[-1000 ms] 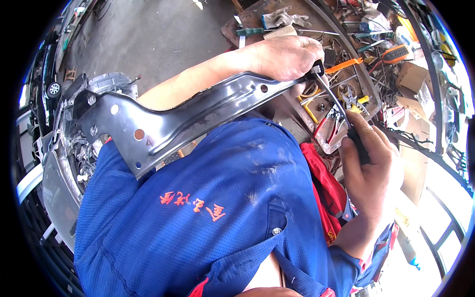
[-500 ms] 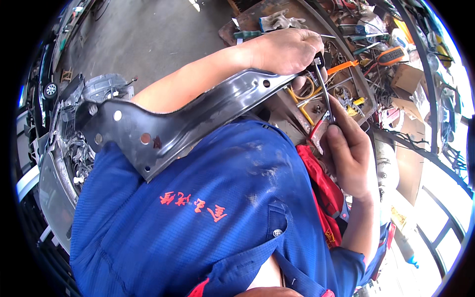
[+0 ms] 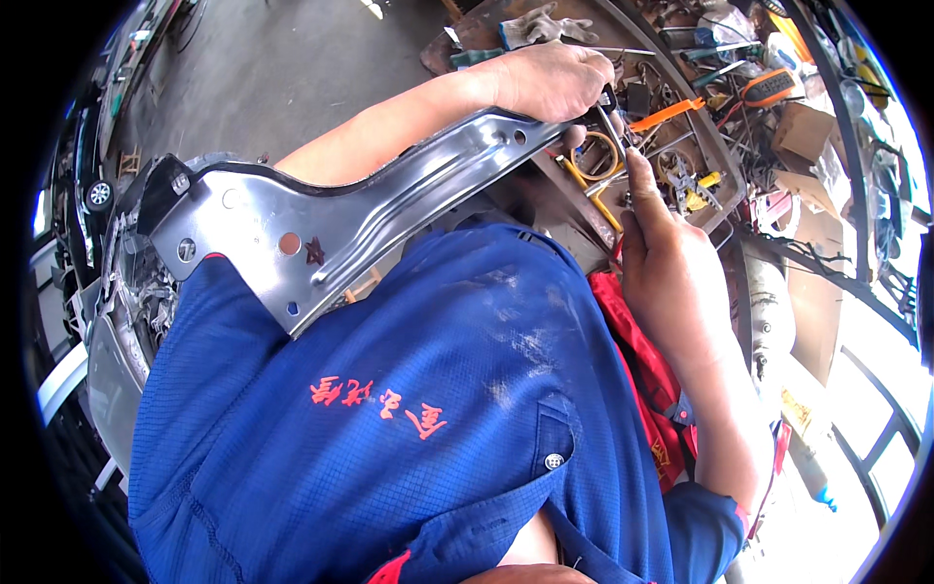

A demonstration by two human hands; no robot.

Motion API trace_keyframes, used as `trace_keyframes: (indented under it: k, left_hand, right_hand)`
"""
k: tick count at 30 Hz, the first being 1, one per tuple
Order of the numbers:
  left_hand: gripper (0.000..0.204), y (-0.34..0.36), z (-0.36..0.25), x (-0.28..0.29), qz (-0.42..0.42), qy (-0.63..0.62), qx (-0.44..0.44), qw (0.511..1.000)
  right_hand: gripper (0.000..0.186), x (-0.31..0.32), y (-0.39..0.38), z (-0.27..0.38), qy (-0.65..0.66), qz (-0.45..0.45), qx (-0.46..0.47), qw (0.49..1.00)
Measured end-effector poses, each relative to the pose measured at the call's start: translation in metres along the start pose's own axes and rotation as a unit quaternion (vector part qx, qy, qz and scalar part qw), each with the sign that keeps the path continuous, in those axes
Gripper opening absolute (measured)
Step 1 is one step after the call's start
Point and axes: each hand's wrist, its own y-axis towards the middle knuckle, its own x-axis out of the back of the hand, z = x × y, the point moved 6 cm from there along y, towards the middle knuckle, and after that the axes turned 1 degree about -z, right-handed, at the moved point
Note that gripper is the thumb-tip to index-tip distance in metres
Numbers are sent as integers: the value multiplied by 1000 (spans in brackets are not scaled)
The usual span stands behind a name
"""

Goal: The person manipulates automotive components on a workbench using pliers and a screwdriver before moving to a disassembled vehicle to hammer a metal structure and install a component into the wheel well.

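A long, shiny black-grey sheet-metal bracket (image 3: 409, 185) with several holes lies slantwise across my front. Its wide end is at the left beside my upper arm. My left hand (image 3: 556, 83) is closed round the narrow far end, its fingers partly hidden behind the metal. At that end is a small black piece (image 3: 607, 97). My right hand (image 3: 671, 268) grips a slim metal tool (image 3: 615, 127), index finger stretched along it, its tip by the black piece. The tool's exact kind is hidden by my fingers. A bit of red shows below that hand.
Beyond my hands stands a metal tray (image 3: 725, 161) with an orange strip (image 3: 666, 115), yellow-handled tools and loose parts. Grey work gloves (image 3: 547, 24) lie at its far edge. Cluttered tools and cardboard (image 3: 808, 131) are at the right; car parts (image 3: 136, 263) at the left.
Both hands have shifted slightly left and away from me. The bracket has tilted and catches more light. My right index finger has moved up along the slim tool, nearer its tip.
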Motion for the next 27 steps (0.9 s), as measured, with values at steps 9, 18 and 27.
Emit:
trace_keyframes:
  k: [9, 18, 27]
  left_hand:
    - [39, 8, 10, -2, 30, -118, 74, 990]
    - [36, 18, 26, -2, 50, 37, 43, 997]
    - [31, 18, 16, 4, 48, 9, 102, 994]
  right_hand:
    - [64, -5, 8, 0, -103, 0, -13, 995]
    - [79, -10, 18, 2, -147, 12, -10, 989]
    - [79, -13, 25, 3, -163, 15, -21, 986]
